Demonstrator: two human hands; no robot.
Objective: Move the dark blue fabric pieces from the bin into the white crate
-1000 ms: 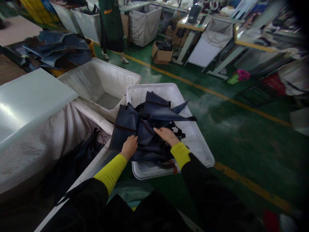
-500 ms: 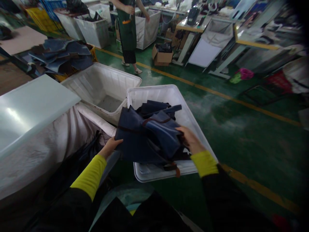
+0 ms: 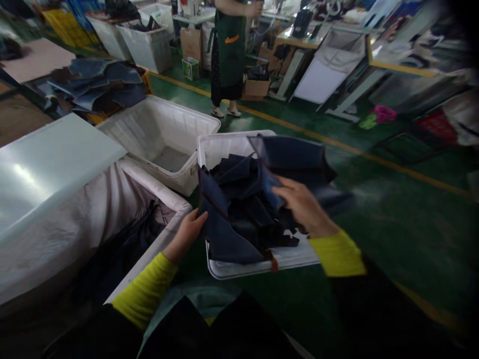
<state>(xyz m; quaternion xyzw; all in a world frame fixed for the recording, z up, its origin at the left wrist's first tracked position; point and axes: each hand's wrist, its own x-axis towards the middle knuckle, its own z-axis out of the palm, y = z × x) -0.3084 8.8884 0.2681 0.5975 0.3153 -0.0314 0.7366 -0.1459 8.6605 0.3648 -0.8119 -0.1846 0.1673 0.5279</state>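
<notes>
- Nearest, two yellow cuffs under black sleeves reach forward; the left hand [image 3: 187,234] pinches the lower left edge of the bundle of dark blue fabric pieces [image 3: 239,214], thumb on top and fingers curled under.
- The right hand [image 3: 303,207] is closed on the bundle's upper right part, fingers wrapped into the cloth, with one flat piece [image 3: 295,159] standing up and away from it.
- The bundle hangs between both hands over the near end of the white plastic bin [image 3: 262,264], touching its front rim; its long axis runs from lower left to upper right, the raised piece pointing away towards the aisle.
- The cloth is navy, matt and limp, cut in angular panels with pointed corners; a thin reddish-brown seam line runs along one panel, and a brown tab hangs at the bin's rim.
- To the left, a cloth-lined cart [image 3: 149,199] holds more dark fabric.
- Beyond, a second white tub [image 3: 164,129] sits just beside the bin.
- Farther off, a person in a green apron [image 3: 230,50] stands on the green floor [image 3: 374,209].
</notes>
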